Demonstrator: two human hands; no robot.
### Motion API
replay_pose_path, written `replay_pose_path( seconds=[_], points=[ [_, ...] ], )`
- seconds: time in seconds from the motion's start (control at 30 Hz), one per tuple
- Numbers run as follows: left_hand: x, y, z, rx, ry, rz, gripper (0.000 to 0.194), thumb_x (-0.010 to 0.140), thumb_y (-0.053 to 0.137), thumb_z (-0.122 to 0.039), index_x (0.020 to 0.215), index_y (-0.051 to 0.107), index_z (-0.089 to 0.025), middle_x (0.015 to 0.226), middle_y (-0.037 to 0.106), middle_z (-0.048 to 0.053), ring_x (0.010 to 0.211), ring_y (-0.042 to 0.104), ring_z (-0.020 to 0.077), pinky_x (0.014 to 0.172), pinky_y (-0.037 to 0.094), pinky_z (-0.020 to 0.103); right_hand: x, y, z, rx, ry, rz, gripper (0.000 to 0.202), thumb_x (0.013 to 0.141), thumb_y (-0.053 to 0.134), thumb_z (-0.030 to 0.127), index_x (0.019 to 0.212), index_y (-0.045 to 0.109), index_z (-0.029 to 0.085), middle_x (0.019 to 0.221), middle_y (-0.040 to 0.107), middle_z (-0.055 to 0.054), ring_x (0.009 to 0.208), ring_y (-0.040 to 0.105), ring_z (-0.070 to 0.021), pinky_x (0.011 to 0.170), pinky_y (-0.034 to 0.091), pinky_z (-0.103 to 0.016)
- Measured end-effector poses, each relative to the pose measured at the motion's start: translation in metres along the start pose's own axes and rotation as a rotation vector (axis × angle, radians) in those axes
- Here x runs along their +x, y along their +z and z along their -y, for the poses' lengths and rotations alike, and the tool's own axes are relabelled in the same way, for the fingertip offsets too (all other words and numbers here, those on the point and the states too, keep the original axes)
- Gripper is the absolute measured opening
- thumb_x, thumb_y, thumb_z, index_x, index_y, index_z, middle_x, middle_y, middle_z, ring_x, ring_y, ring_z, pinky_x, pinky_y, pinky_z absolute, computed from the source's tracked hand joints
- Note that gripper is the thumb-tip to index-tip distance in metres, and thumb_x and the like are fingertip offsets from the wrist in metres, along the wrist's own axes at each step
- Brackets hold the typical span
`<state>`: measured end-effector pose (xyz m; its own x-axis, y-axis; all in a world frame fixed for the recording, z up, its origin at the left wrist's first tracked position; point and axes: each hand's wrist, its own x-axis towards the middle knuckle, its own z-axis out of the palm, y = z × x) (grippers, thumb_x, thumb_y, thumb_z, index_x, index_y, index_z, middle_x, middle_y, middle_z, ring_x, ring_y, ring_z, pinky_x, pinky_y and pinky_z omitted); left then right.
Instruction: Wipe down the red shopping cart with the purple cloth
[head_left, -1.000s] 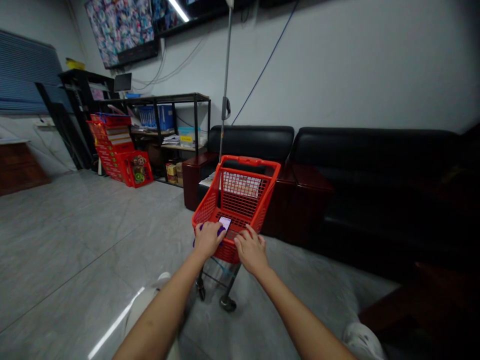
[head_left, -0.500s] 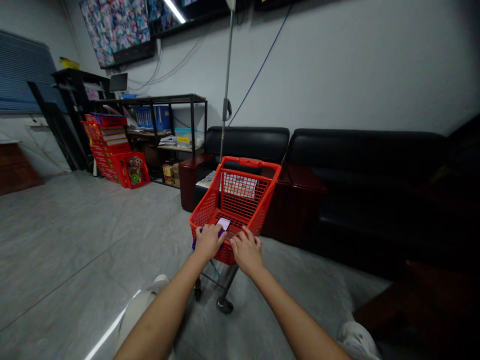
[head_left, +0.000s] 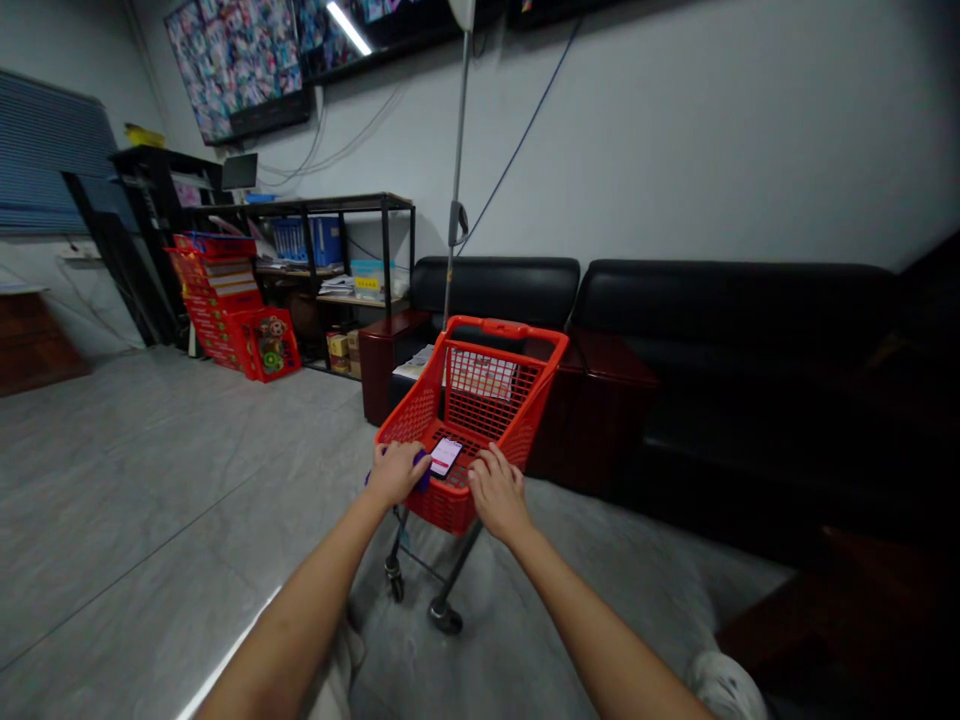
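A small red shopping cart stands in front of me on metal legs with wheels. A phone with a lit screen lies inside it, near the close rim. My left hand is closed on a purple cloth at the rim's left corner. At the right part of the same rim rests my right hand, its fingers over the edge. The cloth is partly hidden under my left hand.
Behind the cart are black sofas with dark wooden armrests. Red boxes are stacked at the left beside a black shelf. A thin pole rises behind the cart. Grey floor lies to the left.
My left hand has moved left along the rim with the purple cloth, and more of the phone shows. My right hand has shifted slightly to the right.
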<state>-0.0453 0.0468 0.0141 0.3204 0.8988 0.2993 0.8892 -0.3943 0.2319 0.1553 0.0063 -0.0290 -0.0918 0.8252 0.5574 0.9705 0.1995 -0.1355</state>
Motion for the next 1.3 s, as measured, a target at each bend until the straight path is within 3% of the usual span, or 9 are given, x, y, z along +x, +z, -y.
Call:
replay_pose_path(
  seconds=[0.13, 0.27, 0.4, 0.53, 0.8, 0.93, 1.03, 1.17, 1.3],
  points=[
    [-0.009, 0.013, -0.023, 0.038, -0.137, -0.127, 0.026, 0.098, 0.042, -0.041, 0.104, 0.062, -0.025, 0.107, 0.069, 0.004, 0.107, 0.055, 0.0230, 0.102, 0.028, 0.045, 0.001, 0.005, 0.014, -0.045, 0.028, -0.015, 0.034, 0.100, 0.031, 0.028, 0.115, 0.061, 0.020, 0.139, 0.055, -0.011, 0.141, 0.033, -0.0234, 0.103, 0.031, -0.040],
    [-0.020, 0.022, -0.048, 0.004, -0.044, -0.136, 0.028, 0.097, 0.043, -0.044, 0.110, 0.060, -0.026, 0.109, 0.069, 0.004, 0.108, 0.055, 0.0231, 0.101, 0.029, 0.046, -0.001, 0.002, 0.013, -0.079, 0.020, -0.004, 0.035, 0.100, 0.030, 0.029, 0.113, 0.061, 0.019, 0.138, 0.055, -0.012, 0.140, 0.032, -0.0235, 0.103, 0.030, -0.040],
    [-0.013, 0.014, -0.035, -0.005, 0.044, -0.050, 0.030, 0.097, 0.044, -0.047, 0.110, 0.060, -0.026, 0.109, 0.069, 0.004, 0.106, 0.056, 0.0228, 0.096, 0.032, 0.044, -0.001, -0.005, 0.007, -0.077, 0.013, 0.015, 0.035, 0.101, 0.029, 0.030, 0.110, 0.062, 0.021, 0.137, 0.056, -0.010, 0.140, 0.033, -0.0220, 0.104, 0.029, -0.041],
    [-0.006, 0.009, -0.018, -0.015, -0.044, -0.067, 0.028, 0.097, 0.044, -0.045, 0.107, 0.062, -0.026, 0.108, 0.069, 0.003, 0.106, 0.056, 0.0222, 0.098, 0.031, 0.042, -0.001, -0.003, 0.014, -0.076, 0.036, -0.004, 0.035, 0.101, 0.029, 0.030, 0.109, 0.062, 0.021, 0.137, 0.056, -0.010, 0.140, 0.033, -0.0228, 0.103, 0.029, -0.041],
    [-0.024, 0.021, -0.038, -0.099, 0.039, -0.091, 0.027, 0.096, 0.045, -0.044, 0.109, 0.061, -0.026, 0.112, 0.068, 0.004, 0.108, 0.053, 0.0225, 0.101, 0.027, 0.046, -0.003, -0.002, 0.031, -0.102, 0.071, -0.013, 0.035, 0.100, 0.031, 0.033, 0.110, 0.062, 0.021, 0.134, 0.058, -0.011, 0.135, 0.036, -0.0250, 0.100, 0.031, -0.041],
    [-0.027, 0.013, -0.017, -0.165, 0.119, -0.013, 0.030, 0.096, 0.045, -0.047, 0.110, 0.062, -0.027, 0.113, 0.068, 0.004, 0.108, 0.053, 0.0225, 0.099, 0.028, 0.044, 0.009, -0.019, 0.009, -0.080, -0.084, 0.113, 0.037, 0.100, 0.034, 0.044, 0.110, 0.063, 0.024, 0.122, 0.063, -0.008, 0.119, 0.049, -0.0239, 0.095, 0.035, -0.040],
    [-0.026, 0.006, 0.007, -0.192, 0.128, 0.016, 0.030, 0.096, 0.044, -0.046, 0.111, 0.063, -0.028, 0.113, 0.068, 0.003, 0.108, 0.054, 0.0219, 0.102, 0.027, 0.044, 0.020, -0.023, -0.008, -0.071, -0.056, 0.125, 0.039, 0.101, 0.031, 0.042, 0.122, 0.060, 0.027, 0.137, 0.056, -0.007, 0.130, 0.042, -0.0227, 0.103, 0.031, -0.042],
    [-0.023, -0.003, 0.019, -0.203, 0.030, -0.007, 0.028, 0.097, 0.042, -0.042, 0.107, 0.064, -0.028, 0.111, 0.069, 0.002, 0.107, 0.055, 0.0209, 0.101, 0.028, 0.043, 0.026, -0.013, 0.000, -0.062, -0.013, 0.138, 0.039, 0.100, 0.033, 0.041, 0.129, 0.056, 0.029, 0.144, 0.050, -0.006, 0.141, 0.031, -0.0238, 0.108, 0.027, -0.045],
    [-0.028, -0.006, -0.013, -0.126, -0.233, -0.114, 0.030, 0.099, 0.038, -0.040, 0.103, 0.063, -0.025, 0.105, 0.069, 0.005, 0.105, 0.056, 0.0232, 0.095, 0.034, 0.043, 0.026, -0.005, 0.030, -0.073, 0.059, 0.122, 0.039, 0.099, 0.036, 0.038, 0.130, 0.057, 0.028, 0.142, 0.051, -0.010, 0.139, 0.032, -0.0280, 0.103, 0.032, -0.047]
  ],
)
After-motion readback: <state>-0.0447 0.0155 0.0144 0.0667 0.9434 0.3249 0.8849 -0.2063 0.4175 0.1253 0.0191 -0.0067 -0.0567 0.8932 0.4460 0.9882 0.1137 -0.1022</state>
